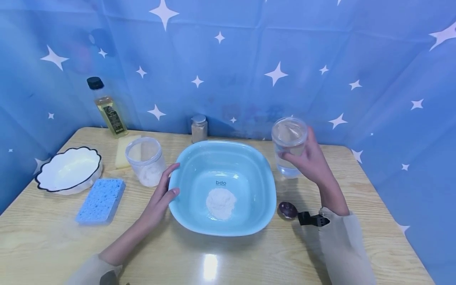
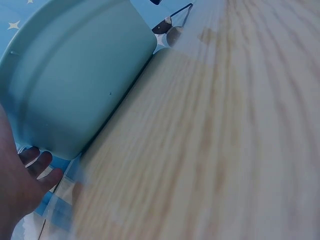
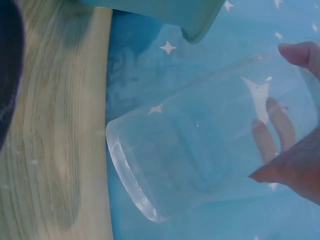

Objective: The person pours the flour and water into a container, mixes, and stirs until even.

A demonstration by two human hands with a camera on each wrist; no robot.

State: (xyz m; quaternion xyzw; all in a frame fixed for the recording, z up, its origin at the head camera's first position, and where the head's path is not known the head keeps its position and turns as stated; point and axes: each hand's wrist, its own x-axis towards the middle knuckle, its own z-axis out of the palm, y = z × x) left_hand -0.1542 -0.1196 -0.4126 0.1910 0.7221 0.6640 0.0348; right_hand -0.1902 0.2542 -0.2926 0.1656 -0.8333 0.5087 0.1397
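A light blue plastic basin [image 1: 254,190], with a mound of white powder [image 1: 221,202] on its bottom, stands mid-table. At its left side my left hand [image 1: 162,198] holds the rim, with the thumb at the edge and other fingers along the outer wall. The left wrist view shows those fingers [image 2: 45,162] against the basin's underside [image 2: 80,75]. Right of the basin, my right hand [image 1: 310,160] grips a clear jar [image 1: 289,144] of clear liquid. The right wrist view shows the thumb and fingers round the jar [image 3: 190,145], which seems raised off the table.
Left of the basin stand a jar of white powder [image 1: 147,168], a yellow sponge [image 1: 122,152], a blue sponge [image 1: 101,202] and a white scalloped bowl [image 1: 69,170]. An oil bottle [image 1: 112,116] and small shaker [image 1: 199,130] stand behind. A dark oval thing [image 1: 287,210] lies right.
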